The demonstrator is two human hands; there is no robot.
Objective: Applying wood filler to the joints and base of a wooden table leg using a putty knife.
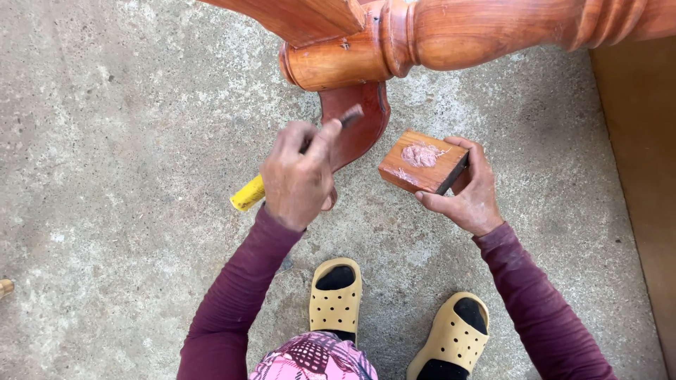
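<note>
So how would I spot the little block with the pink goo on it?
Find the big orange-brown turned wooden furniture leg lying across the top, above the concrete floor. Just below it, the right hand grips a small wooden block. It alone carries a dab of pinkish putty on top; the left hand holds a yellow-handled tool.

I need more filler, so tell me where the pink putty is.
In the head view, the pink putty sits on top of the small wooden block held in the right hand, right of the turned furniture leg and the left hand.
</note>
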